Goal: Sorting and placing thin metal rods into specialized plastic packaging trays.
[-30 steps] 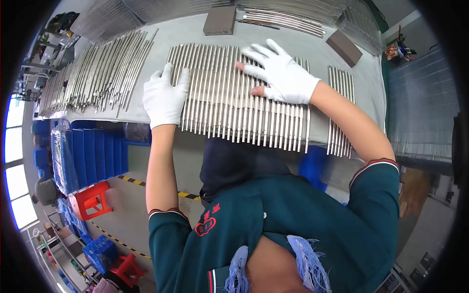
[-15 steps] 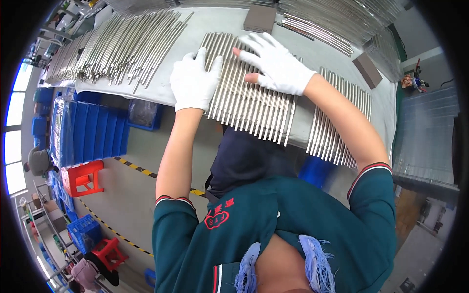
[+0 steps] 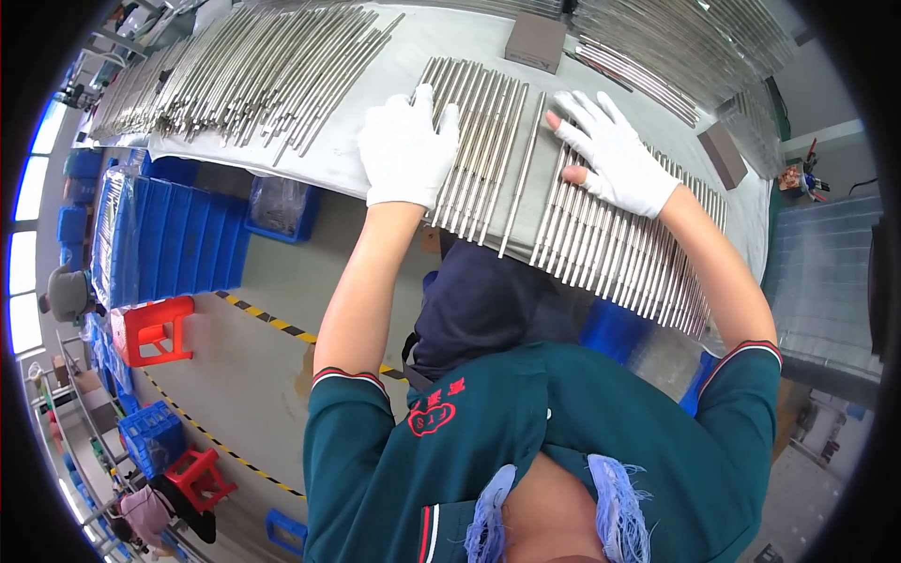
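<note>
My left hand (image 3: 405,155), in a white glove, lies along the left edge of a row of slim silver metal rods (image 3: 481,159), fingers spread and pointing away from me. The rods lie side by side, near ends at the table's front edge. My right hand (image 3: 615,161), gloved with thumb and index fingertips bare, rests flat on the far part of a second row of rods (image 3: 610,249). Its fingers are stretched out. One loose rod (image 3: 522,178) lies by itself in the gap between the two rows. Some rods are hidden under my right hand.
A large spread of similar rods (image 3: 253,80) covers the table's left part. Behind the rows stand a brown block (image 3: 535,42) and more rods (image 3: 638,80); another brown block (image 3: 722,156) is at right. Blue crates (image 3: 188,235) and a red stool (image 3: 155,331) stand on the floor at left.
My right hand has moved right, off the middle row and onto the right one. A group of rods has shifted right and joined that row, opening a gap beside the middle row.
</note>
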Demonstrator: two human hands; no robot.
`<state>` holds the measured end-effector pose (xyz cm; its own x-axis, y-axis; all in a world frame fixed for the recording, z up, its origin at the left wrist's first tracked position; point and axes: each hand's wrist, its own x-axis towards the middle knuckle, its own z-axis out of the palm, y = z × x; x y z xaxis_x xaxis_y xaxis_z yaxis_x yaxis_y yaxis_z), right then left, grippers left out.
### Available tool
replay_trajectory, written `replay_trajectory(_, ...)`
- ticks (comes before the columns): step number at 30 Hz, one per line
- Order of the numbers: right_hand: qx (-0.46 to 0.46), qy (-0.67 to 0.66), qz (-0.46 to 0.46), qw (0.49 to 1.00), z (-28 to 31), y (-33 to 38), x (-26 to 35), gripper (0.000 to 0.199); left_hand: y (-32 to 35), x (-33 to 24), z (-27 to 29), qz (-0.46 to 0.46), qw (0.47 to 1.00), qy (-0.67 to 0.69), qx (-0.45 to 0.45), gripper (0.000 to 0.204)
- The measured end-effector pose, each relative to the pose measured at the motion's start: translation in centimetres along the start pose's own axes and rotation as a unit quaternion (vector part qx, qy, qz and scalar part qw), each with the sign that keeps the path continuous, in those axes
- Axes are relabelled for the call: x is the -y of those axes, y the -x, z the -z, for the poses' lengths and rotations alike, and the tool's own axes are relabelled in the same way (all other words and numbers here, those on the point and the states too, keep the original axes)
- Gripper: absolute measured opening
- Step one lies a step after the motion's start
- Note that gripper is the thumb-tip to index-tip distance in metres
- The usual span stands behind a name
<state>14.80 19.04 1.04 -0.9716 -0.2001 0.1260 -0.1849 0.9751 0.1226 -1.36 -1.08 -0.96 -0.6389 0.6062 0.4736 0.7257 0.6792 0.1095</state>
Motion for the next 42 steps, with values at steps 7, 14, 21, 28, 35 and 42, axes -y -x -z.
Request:
replay_trajectory(7, -0.125, -0.073, 0.065, 0.987, -1.3, -10.6, 3.4, 0.060, -1.7, 6.1, -1.5, 0.024, 0.965, 0.257, 0.051, 0.039)
replay_trajectory(14, -0.099, -0.069, 0.111, 0.986, -3.2, -14.9, 6.5, 0.058, -1.9, 7.0, -0.7, 0.245, 0.731, 0.636, -0.024, 0.040)
replay_trajectory(21, -0.083, -0.039, 0.107, 0.990, -2.4, -10.2, 4.8, 0.057, -2.0, 6.9, -0.9, 0.233, 0.734, 0.638, -0.016, 0.042)
replay_trajectory(28, -0.036, -0.057, 0.087, 0.994, -0.7, -4.8, 3.4, 0.055, -2.0, 5.9, -1.1, 0.244, 0.735, 0.630, 0.055, 0.043)
replay_trajectory(35, 0.031, -0.092, -0.031, 0.995, 1.5, 2.0, 2.6, 0.055, -1.7, 5.1, -0.9, 0.209, 0.805, 0.546, 0.098, 0.042)
replay_trajectory(42, 0.065, -0.092, -0.146, 0.983, 2.5, 8.5, 1.4, 0.057, -1.5, 4.8, -1.0, 0.183, 0.828, 0.518, 0.112, 0.033)
